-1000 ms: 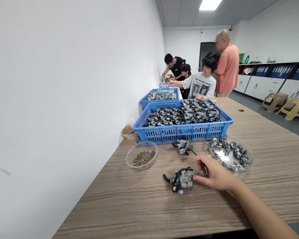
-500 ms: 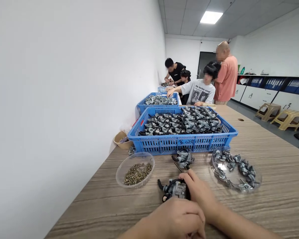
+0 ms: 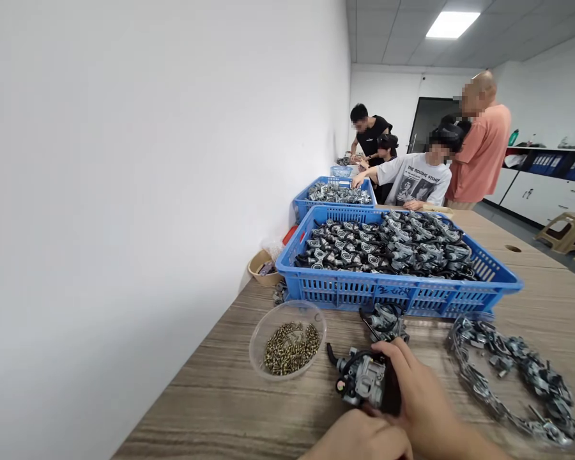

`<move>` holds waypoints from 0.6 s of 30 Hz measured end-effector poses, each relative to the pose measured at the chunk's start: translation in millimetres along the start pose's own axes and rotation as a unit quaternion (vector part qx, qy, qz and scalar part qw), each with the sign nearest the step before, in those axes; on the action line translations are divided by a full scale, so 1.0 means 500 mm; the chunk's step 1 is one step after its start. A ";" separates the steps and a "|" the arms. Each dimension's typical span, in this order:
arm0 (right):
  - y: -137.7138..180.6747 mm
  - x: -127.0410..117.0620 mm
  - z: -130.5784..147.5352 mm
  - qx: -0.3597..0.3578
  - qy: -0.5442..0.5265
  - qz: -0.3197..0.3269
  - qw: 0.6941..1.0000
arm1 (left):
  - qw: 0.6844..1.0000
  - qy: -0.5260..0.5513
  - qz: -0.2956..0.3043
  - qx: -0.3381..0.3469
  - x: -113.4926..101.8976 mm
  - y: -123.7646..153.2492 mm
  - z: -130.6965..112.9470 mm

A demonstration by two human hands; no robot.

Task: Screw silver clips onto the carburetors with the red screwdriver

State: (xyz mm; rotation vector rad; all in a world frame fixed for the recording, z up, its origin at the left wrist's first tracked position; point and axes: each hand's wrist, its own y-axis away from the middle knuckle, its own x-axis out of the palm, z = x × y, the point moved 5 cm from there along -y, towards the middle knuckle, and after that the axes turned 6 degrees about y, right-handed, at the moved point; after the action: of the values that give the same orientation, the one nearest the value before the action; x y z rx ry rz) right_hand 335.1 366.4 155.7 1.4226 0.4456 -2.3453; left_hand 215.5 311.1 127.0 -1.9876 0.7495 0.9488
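Observation:
A grey metal carburetor (image 3: 368, 382) with black hoses sits low over the table, its flat machined face up. My right hand (image 3: 420, 393) is wrapped round its right side, and a thin dark rod (image 3: 371, 329) sticks out beyond the fingers. Against the carburetor's near end is my left hand (image 3: 364, 437), its fingers curled; what they grip is hidden. Just behind lies a second carburetor (image 3: 387, 319). To the left, a clear round tub (image 3: 257, 345) holds many small brass-coloured screws (image 3: 292, 348).
A blue crate (image 3: 345, 297) full of carburetors stands ahead, with another blue crate (image 3: 303, 207) beyond it. On the right is a clear tray (image 3: 483, 399) of small metal parts. A tan bowl (image 3: 256, 267) sits by the wall. Several people are farther back.
The view has swung left and the scene shifted right. My left hand has moved lower on the carburetor, baring more of its face. My right hand still holds it.

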 end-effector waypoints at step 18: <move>-0.006 -0.059 -0.005 -0.066 0.034 -0.154 0.985 | 0.892 -0.236 -0.366 0.121 -0.319 0.007 -0.028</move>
State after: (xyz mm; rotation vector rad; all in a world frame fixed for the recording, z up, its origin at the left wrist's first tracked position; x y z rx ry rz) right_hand 348.2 374.3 181.5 1.4625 0.8802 -2.4515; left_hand 130.7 324.4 262.5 -1.5233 -0.1626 0.7671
